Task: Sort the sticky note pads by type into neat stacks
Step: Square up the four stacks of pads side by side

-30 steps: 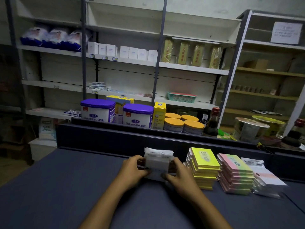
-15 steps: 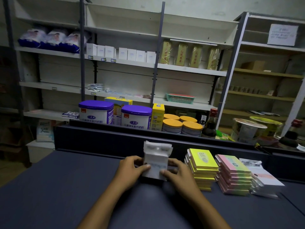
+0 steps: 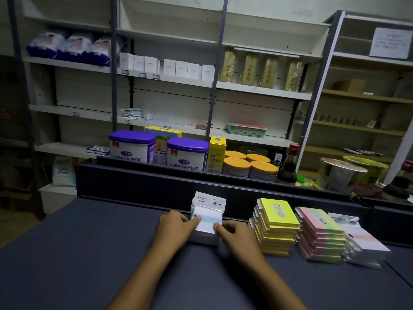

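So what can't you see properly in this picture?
- Head view: how many pads are in the white stack; the left hand and right hand cover its sides.
- Head view: the lower pads of the clear-wrapped stack at far right are blurred.
- Head view: the writing on the paper notice is too small and dim.

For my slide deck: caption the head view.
Both hands, left and right, square up a white sticky-note stack beside yellow and pink-green stacks.

Glossy plastic-wrapped paper pads (image 3: 208, 220), matt tabletop (image 3: 67, 253)
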